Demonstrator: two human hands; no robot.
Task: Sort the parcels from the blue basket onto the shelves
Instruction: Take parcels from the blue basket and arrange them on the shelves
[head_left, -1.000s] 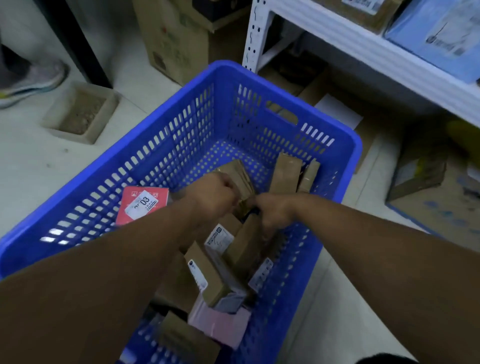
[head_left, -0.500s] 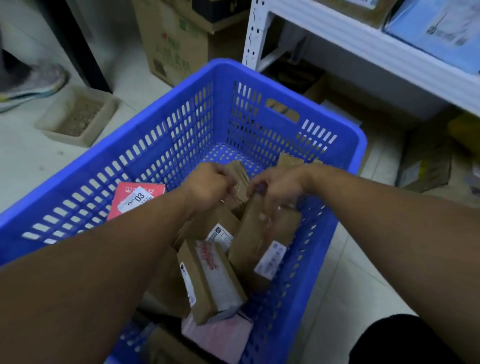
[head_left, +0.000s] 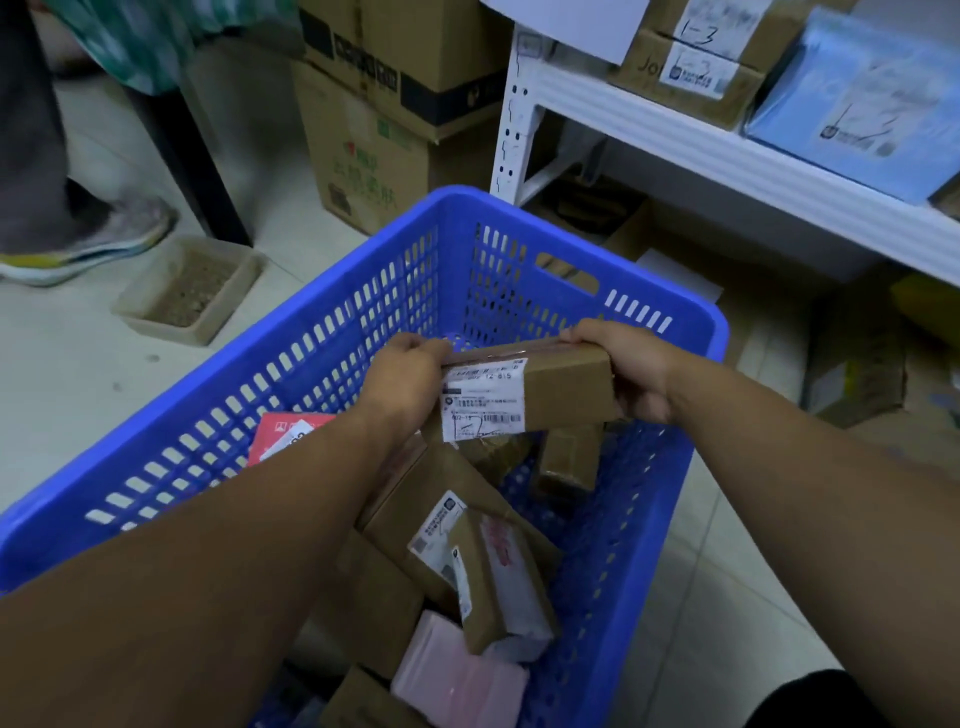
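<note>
A small brown cardboard parcel (head_left: 563, 387) with a white printed label is held above the blue basket (head_left: 332, 332), label facing me. My left hand (head_left: 408, 374) grips its left end and my right hand (head_left: 631, 371) grips its right end. Below it the basket holds several more parcels: brown boxes (head_left: 498, 577), a red one (head_left: 285, 434) by the left wall and a pink bag (head_left: 457, 675) near the front. The white shelf (head_left: 727, 166) at upper right carries a labelled brown box (head_left: 685, 73) and a blue bag (head_left: 862, 98).
Stacked cardboard cartons (head_left: 384, 119) stand behind the basket on the left. A shallow beige tray (head_left: 189, 291) lies on the pale floor, near another person's shoe (head_left: 88, 241). More boxes (head_left: 857, 374) and flattened cardboard lie on the floor under the shelf at right.
Both hands rose out of the pile with one brown parcel and turned it level so its label faces me. The view tilted up, showing more of the shelf.
</note>
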